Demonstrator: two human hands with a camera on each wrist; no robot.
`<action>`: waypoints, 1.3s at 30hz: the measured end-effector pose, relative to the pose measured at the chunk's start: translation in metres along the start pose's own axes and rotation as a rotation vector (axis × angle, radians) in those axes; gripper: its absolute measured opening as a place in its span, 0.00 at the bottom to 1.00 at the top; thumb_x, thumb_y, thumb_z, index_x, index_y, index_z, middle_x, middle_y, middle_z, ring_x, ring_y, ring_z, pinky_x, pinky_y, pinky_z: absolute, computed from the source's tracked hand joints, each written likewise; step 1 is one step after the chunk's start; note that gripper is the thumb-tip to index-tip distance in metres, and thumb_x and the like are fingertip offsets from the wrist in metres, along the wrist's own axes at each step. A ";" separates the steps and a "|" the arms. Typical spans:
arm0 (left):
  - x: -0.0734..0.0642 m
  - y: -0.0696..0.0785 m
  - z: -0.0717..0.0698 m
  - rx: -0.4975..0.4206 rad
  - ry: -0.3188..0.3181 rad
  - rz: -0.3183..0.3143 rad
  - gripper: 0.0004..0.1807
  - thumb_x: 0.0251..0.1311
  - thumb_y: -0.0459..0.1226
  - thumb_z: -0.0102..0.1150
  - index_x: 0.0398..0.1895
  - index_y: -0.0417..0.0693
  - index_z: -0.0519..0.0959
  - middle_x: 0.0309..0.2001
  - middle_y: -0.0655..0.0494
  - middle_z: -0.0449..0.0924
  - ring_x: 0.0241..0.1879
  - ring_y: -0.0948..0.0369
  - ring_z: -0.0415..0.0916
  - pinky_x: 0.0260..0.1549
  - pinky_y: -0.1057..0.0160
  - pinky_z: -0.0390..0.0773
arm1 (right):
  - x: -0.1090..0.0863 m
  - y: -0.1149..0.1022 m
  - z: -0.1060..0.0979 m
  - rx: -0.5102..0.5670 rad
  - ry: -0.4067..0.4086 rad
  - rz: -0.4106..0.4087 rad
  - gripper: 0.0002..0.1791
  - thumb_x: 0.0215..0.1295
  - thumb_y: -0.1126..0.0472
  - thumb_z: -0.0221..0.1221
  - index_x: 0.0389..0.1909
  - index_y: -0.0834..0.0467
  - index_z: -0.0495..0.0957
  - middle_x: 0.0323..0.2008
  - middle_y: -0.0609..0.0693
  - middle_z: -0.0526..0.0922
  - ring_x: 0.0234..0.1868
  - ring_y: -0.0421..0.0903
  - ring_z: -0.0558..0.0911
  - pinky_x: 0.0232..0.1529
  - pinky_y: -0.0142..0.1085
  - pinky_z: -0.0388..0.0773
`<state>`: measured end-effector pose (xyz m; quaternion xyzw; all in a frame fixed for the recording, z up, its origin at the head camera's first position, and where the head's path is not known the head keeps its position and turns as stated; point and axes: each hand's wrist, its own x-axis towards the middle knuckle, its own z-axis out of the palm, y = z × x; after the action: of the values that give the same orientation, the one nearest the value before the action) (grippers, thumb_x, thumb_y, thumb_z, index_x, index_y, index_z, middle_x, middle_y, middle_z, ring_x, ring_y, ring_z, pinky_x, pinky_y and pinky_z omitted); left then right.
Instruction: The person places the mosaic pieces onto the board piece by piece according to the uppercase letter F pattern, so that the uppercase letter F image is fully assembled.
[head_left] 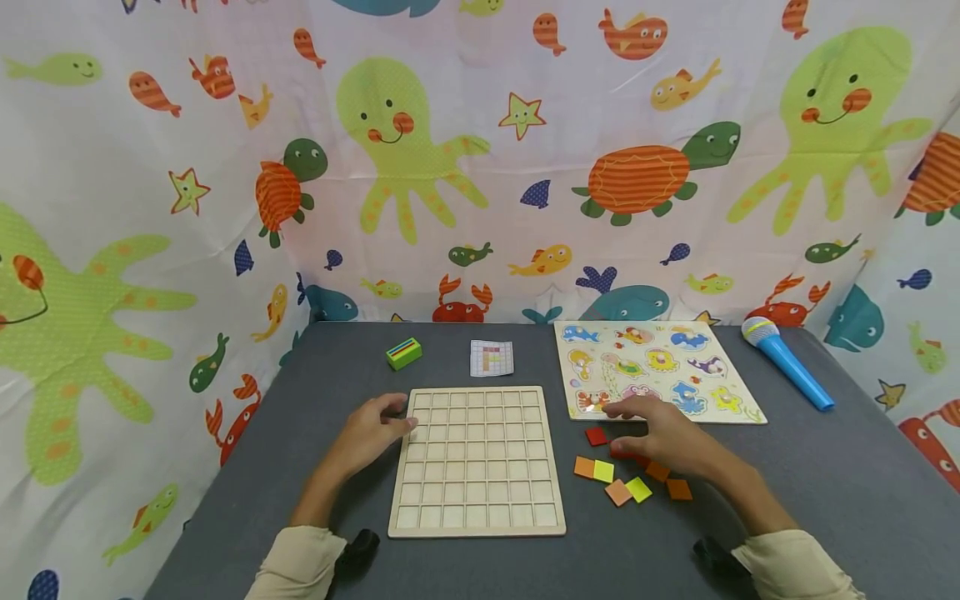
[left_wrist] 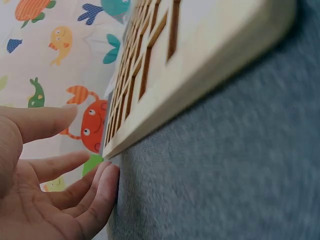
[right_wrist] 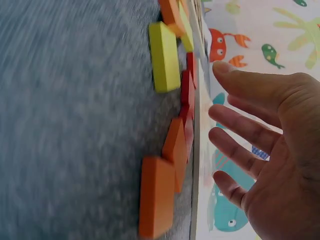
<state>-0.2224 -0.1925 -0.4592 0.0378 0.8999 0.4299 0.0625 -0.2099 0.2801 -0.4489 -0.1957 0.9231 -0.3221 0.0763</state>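
A wooden board (head_left: 476, 462) with a grid of square recesses lies flat on the grey table. My left hand (head_left: 371, 437) is at its left edge, thumb by the rim and fingers loosely bent, holding nothing; contact with the rim cannot be told. Over a loose group of small square tiles hovers my right hand (head_left: 667, 433), fingers spread and nothing in them. Among the tiles are a red tile (head_left: 596, 436), an orange tile (head_left: 679, 489) and a yellow tile (head_left: 638, 489). More red tiles (right_wrist: 187, 92) lie partly hidden under the right hand in the head view.
A sea-animal picture puzzle (head_left: 622, 383) lies behind the tiles, with a blue toy microphone (head_left: 795, 369) to its right. Beyond the board are a small green box (head_left: 405, 354) and a card with a coloured grid (head_left: 491, 358). A patterned curtain (head_left: 465, 183) hangs behind the table.
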 end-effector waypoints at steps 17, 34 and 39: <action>0.008 -0.003 0.001 -0.114 -0.049 -0.032 0.30 0.69 0.39 0.69 0.71 0.36 0.75 0.62 0.41 0.79 0.50 0.53 0.86 0.48 0.54 0.89 | 0.011 -0.008 0.014 -0.004 -0.044 -0.075 0.19 0.70 0.62 0.70 0.60 0.59 0.85 0.57 0.55 0.86 0.54 0.52 0.81 0.55 0.51 0.83; 0.013 -0.002 -0.010 -0.257 -0.151 -0.111 0.32 0.68 0.36 0.70 0.73 0.35 0.72 0.61 0.40 0.76 0.47 0.55 0.84 0.42 0.55 0.91 | 0.016 -0.009 0.015 -0.109 -0.061 -0.054 0.15 0.69 0.62 0.70 0.55 0.56 0.88 0.52 0.50 0.85 0.52 0.49 0.79 0.54 0.49 0.81; 0.011 -0.002 -0.011 -0.247 -0.161 -0.107 0.32 0.66 0.34 0.71 0.72 0.35 0.73 0.59 0.40 0.76 0.46 0.55 0.84 0.42 0.54 0.91 | 0.015 -0.011 0.015 -0.120 -0.065 -0.034 0.15 0.69 0.60 0.70 0.55 0.57 0.88 0.52 0.50 0.85 0.51 0.49 0.78 0.53 0.47 0.79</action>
<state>-0.2354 -0.2007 -0.4544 0.0165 0.8330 0.5289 0.1615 -0.2160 0.2576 -0.4543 -0.2260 0.9343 -0.2610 0.0889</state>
